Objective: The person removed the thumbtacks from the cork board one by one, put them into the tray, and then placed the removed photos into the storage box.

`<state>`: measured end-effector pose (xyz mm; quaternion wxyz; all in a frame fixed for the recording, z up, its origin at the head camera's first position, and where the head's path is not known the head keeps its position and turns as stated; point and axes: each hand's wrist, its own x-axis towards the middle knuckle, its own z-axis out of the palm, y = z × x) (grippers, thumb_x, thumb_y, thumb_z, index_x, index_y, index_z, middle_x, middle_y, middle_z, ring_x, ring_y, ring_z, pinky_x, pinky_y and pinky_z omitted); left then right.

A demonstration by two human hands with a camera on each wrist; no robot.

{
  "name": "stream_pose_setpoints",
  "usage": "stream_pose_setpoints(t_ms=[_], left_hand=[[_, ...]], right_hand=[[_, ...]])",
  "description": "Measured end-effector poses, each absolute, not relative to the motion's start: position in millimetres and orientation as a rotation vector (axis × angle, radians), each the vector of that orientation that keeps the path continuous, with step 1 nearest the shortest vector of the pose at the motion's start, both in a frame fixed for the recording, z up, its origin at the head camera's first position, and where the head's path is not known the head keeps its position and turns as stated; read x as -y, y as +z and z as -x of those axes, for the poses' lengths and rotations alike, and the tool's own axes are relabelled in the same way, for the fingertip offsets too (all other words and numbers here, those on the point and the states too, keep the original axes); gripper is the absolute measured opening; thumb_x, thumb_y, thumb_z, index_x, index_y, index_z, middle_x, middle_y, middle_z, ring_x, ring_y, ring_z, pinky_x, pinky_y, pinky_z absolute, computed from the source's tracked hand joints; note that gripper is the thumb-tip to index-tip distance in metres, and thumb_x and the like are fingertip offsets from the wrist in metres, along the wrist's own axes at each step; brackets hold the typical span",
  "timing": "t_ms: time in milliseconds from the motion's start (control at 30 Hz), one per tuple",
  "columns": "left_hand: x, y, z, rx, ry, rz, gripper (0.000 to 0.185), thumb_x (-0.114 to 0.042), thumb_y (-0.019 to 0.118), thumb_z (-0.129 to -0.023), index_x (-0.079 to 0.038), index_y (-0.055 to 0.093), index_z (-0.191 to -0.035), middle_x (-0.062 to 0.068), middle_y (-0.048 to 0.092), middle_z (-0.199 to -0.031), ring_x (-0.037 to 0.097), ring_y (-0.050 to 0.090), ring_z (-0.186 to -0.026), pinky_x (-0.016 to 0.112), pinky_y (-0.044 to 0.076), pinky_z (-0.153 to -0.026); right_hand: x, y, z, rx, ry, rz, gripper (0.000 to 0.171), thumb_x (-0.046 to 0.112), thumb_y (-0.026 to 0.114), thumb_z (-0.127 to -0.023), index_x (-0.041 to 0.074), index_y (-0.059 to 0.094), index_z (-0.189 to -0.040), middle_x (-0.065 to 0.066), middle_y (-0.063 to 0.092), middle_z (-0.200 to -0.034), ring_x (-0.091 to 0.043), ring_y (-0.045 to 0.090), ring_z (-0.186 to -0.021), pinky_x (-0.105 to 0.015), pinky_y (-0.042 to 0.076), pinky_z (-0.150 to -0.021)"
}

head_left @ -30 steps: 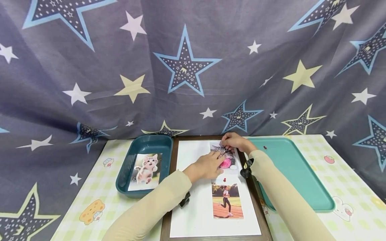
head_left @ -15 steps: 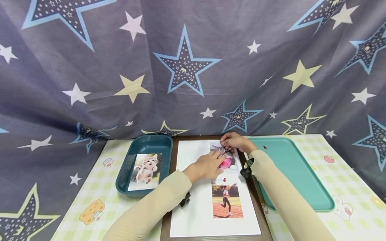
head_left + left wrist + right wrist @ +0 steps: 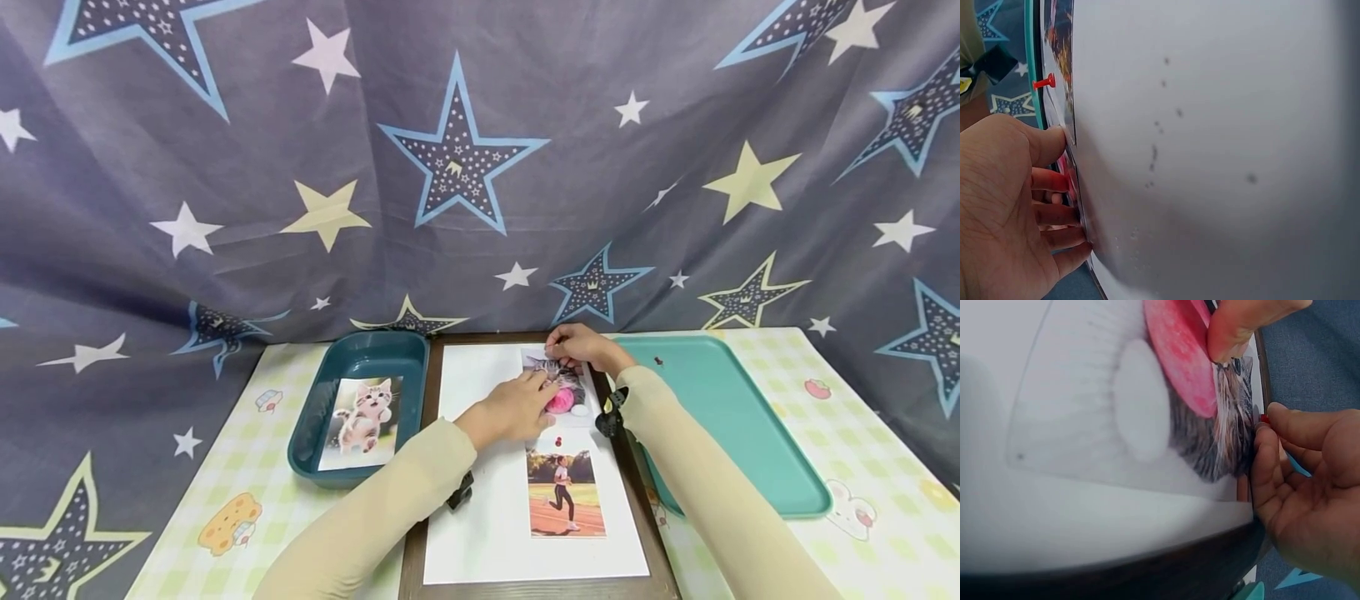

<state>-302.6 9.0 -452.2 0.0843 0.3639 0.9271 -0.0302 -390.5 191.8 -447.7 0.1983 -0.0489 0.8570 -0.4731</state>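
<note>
The right hand's fingers (image 3: 1272, 434) are pinching something small and red against the top edge of the cat photo (image 3: 558, 387); it is probably a pushpin, though only a sliver of red shows in the right wrist view. The right hand (image 3: 581, 348) is sitting curled at the far end of the white board (image 3: 480, 500), close to its dark wooden frame (image 3: 415, 500). The left hand (image 3: 517, 410) is lying with straight fingers (image 3: 1054, 215) flat on the photo's lower left part, pressing it to the board and gripping nothing. The photo is lying on the upper right part of the board, just above a red pin (image 3: 557, 437) that is already holding a photo of a runner (image 3: 562, 496).

To do this well, I would say the left hand should be keeping the print square and flat while the right is driving the pin straight down, near the middle of the top edge, so the paper is not skewing or tearing.

Further out, a dark teal bin (image 3: 360, 354) is sitting on the worktop (image 3: 225, 467) left of the board with another kitten photo (image 3: 360, 425) in it, and a light teal tray (image 3: 735, 433) on the right is carrying one spare pin (image 3: 658, 362). A star-patterned cloth (image 3: 480, 167) is hanging behind.
</note>
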Motion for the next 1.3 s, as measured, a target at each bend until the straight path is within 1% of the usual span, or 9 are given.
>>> stream_pose_setpoints(t_ms=[300,633,967,1300], left_hand=[[-8.2,-452.9,303.2,-2.769,-0.102,-1.090,0.061,-0.043,0.048,-0.106,-0.016,0.036,-0.159,0.014,0.032,-0.165,0.030,0.031,-0.153,0.039,0.035,-0.123],[-8.1,-452.7,302.5,-2.758,-0.073,-1.094,0.059,-0.042,0.048,-0.107,-0.015,0.037,-0.159,0.015,0.032,-0.165,0.030,0.032,-0.153,0.040,0.036,-0.122],[-8.6,-451.1,301.2,-2.763,-0.078,-1.088,0.060,-0.042,0.048,-0.107,-0.015,0.037,-0.159,0.015,0.032,-0.165,0.029,0.031,-0.153,0.039,0.036,-0.122],[-9.6,-450.9,301.3,-2.768,-0.097,-1.086,0.061,-0.042,0.048,-0.106,-0.015,0.036,-0.159,0.014,0.032,-0.165,0.029,0.031,-0.153,0.038,0.034,-0.123]], right_hand=[[-191.7,-447.2,390.2,-2.381,-1.337,0.152,0.015,0.011,0.056,-0.104,0.000,0.058,-0.113,-0.004,0.056,-0.087,-0.016,0.051,-0.072,-0.026,0.043,-0.062],[-194.0,-448.4,388.2,-2.361,-1.384,0.187,0.016,0.010,0.057,-0.103,-0.003,0.058,-0.114,-0.006,0.058,-0.092,-0.017,0.053,-0.076,-0.026,0.046,-0.064],[-195.7,-449.3,388.5,-2.354,-1.415,0.194,0.017,0.008,0.058,-0.102,-0.004,0.058,-0.114,-0.006,0.057,-0.092,-0.018,0.053,-0.077,-0.025,0.045,-0.062],[-196.6,-451.9,388.7,-2.351,-1.439,0.168,0.016,0.009,0.058,-0.103,-0.003,0.058,-0.114,-0.005,0.057,-0.091,-0.016,0.053,-0.076,-0.025,0.044,-0.061]])
